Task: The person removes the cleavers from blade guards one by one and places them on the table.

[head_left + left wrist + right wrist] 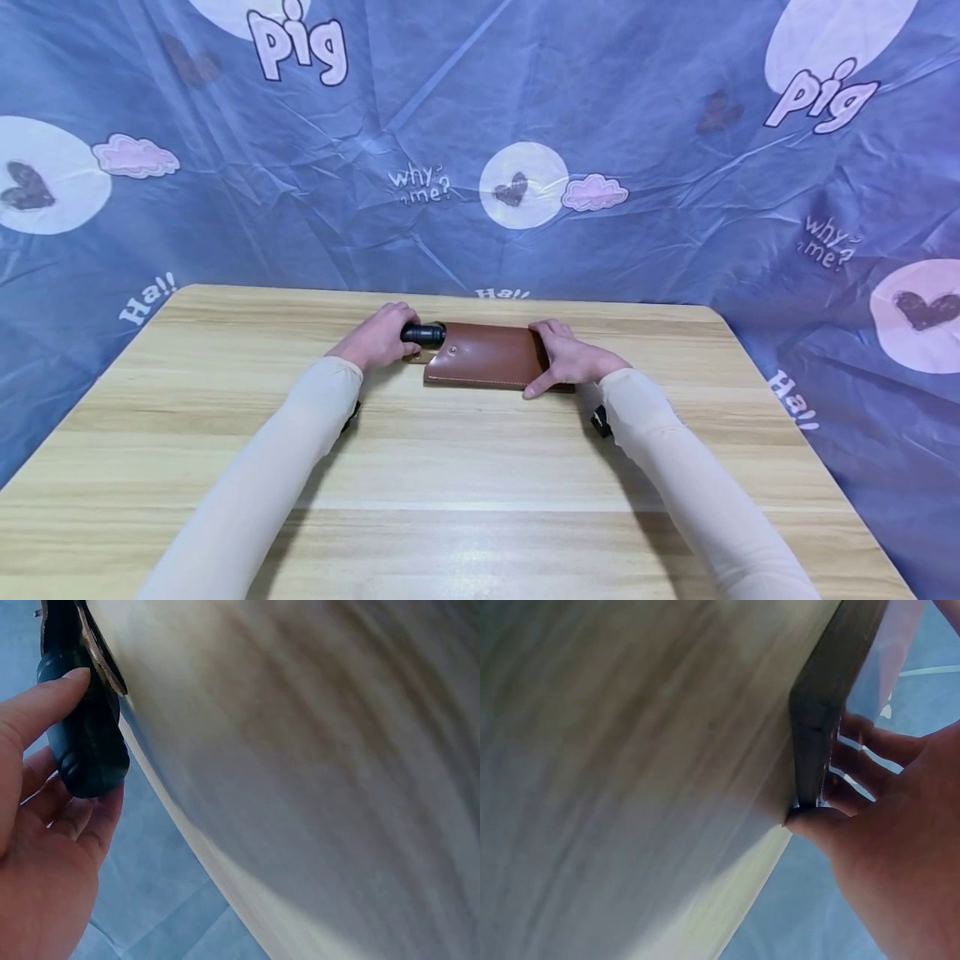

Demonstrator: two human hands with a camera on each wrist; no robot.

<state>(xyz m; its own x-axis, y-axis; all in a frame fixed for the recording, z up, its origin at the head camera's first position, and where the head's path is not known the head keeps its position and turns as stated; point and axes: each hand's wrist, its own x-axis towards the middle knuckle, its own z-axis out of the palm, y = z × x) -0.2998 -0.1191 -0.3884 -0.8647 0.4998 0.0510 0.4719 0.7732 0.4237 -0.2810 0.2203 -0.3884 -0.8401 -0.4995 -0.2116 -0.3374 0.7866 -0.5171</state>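
Observation:
A broad brown leather sheath [491, 354] lies near the far edge of the table, with a gold snap and pale stitching along its near edge. From its left end sticks the black handle [422, 334] of what looks like a cleaver; the blade is hidden inside. My left hand [385, 335] grips that handle, thumb on one side and fingers round the other, as the left wrist view shows. Across the sheath's right end, my right hand [566, 358] holds it between thumb and fingers. A short leather strap [418, 357] shows beneath the handle.
The light wood table [480, 483] has rounded far corners. Behind it hangs a wrinkled blue printed cloth [420, 108], close to the far edge. Black wrist devices [602, 421] show under the sleeves.

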